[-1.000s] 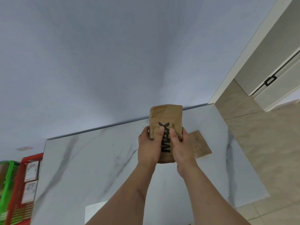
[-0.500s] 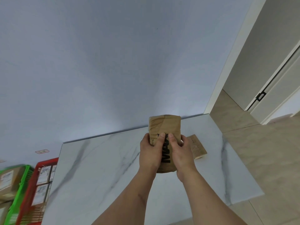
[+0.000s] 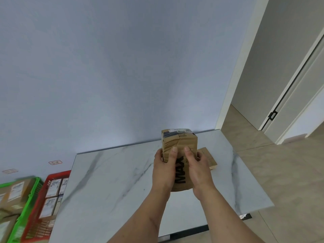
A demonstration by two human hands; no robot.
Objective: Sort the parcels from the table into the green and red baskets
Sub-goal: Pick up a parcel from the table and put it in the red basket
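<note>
- Two parcels were left at the table [image 3: 112, 181]: a brown paper parcel [image 3: 180, 146] printed "MAX", held up above the marble top, and a flat brown parcel [image 3: 209, 159] lying on the top just behind the right hand.
- Both hands gripped the raised parcel, the left hand [image 3: 163, 171] wrapped round its left side and the right hand [image 3: 197, 170] round its right, thumbs laid on the near face, fingers curled behind it.
- Sorting looked well advanced, since both baskets beside the table's left end already held parcels; the held one and the flat one were yet to go.
- The green basket [image 3: 28, 199] held brown cartons with white labels.
- The red basket [image 3: 40, 202], between the green one and the table, held several white-labelled parcels; an exact count could not be made.
- Which basket the held parcel belonged in could not be told.
</note>
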